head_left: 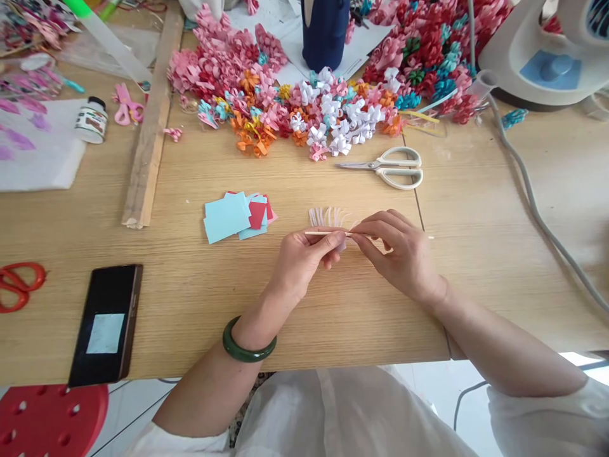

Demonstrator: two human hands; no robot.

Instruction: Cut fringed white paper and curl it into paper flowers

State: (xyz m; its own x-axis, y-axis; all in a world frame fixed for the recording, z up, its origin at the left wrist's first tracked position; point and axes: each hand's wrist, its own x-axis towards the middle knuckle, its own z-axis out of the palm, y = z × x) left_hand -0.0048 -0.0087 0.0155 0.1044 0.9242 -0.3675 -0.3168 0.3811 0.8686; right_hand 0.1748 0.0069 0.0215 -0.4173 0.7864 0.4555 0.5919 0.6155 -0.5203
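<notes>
Left hand (309, 257): is gripping a thin stick (316, 233) and a fringed pale strip (326, 217) between thumb and fingers. Right hand (404, 254): is pinching the same stick farther along. Stick and strip: are sitting over the table (214, 285), right of the blue and red cards (228, 217). Labelled bottle (92, 120): is standing at far left, its lettering showing too small for reading.

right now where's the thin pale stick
The thin pale stick is right of the head view's centre, held by the left hand and right hand, below the white-handled scissors.
</notes>
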